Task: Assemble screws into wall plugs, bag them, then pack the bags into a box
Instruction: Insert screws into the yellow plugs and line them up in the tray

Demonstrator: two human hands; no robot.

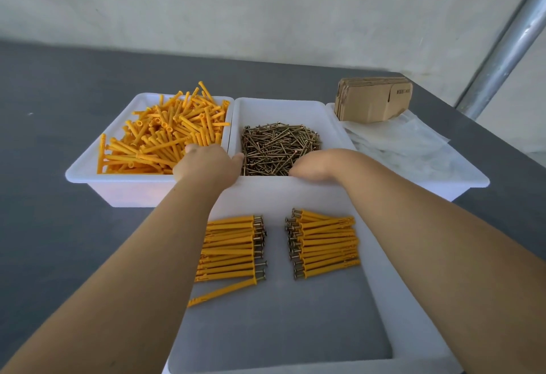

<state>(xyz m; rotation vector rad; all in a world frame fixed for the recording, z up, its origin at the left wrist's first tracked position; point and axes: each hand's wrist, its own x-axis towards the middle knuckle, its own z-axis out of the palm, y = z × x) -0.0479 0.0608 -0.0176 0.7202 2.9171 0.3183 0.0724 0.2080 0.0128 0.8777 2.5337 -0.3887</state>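
- Plugs fill the left tray; screws fill the middle tray.
- Left hand reaches into plugs, fingers hidden; grip unclear.
- Right hand dips into screws, fingers hidden.
- Assembled plugs lie in the near tray.

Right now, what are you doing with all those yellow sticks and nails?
A person is putting screws into yellow wall plugs. The left hand reaches into the tray of loose wall plugs, and the right hand reaches into the tray of screws; what the fingers hold is hidden. Two rows of finished plugs with screws lie in the near tray. Clear bags and flat cardboard boxes wait at the right, so bagging has not begun.
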